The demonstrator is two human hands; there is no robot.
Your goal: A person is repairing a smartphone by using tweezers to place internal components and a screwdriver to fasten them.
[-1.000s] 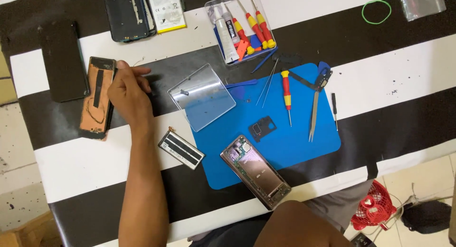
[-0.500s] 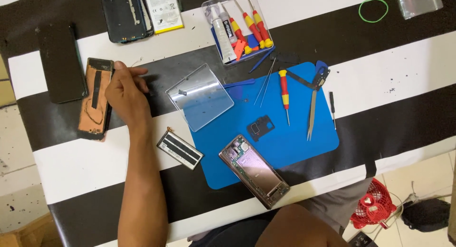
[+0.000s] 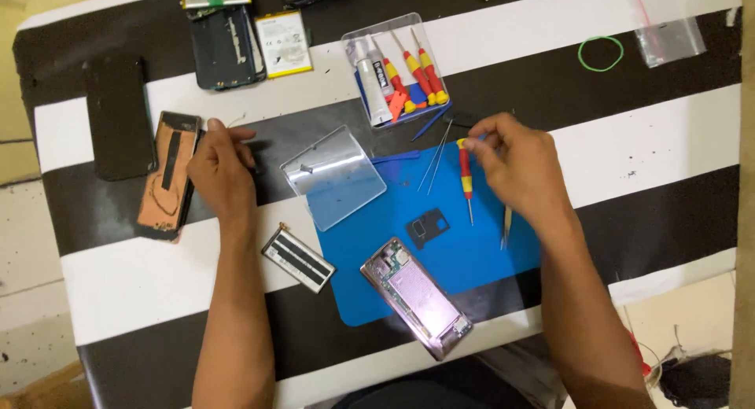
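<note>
My left hand [image 3: 220,167] rests on the striped table [image 3: 668,141] with loosely curled fingers. It touches the right edge of a phone panel with a copper-coloured back [image 3: 163,177] and holds nothing. My right hand [image 3: 515,165] is over the blue work mat [image 3: 472,259]. Its fingertips pinch the top end of a red and yellow screwdriver [image 3: 466,181] that lies on the mat. An opened purple phone [image 3: 417,299] lies at the mat's near edge. Beside the screwdriver lies a small black frame part [image 3: 429,224].
A clear plastic lid [image 3: 334,177] overlaps the mat's left edge, with a black striped part [image 3: 299,259] below it. Tweezers [image 3: 507,224] poke out under my right wrist. At the back stand a clear tool box [image 3: 393,67], phone shells [image 3: 228,47], a dark panel [image 3: 118,118] and a green rubber band [image 3: 600,53].
My right hand has come into view and taken the screwdriver's top end. My left hand has slid off the copper-backed panel to its right edge. The view has shifted slightly.
</note>
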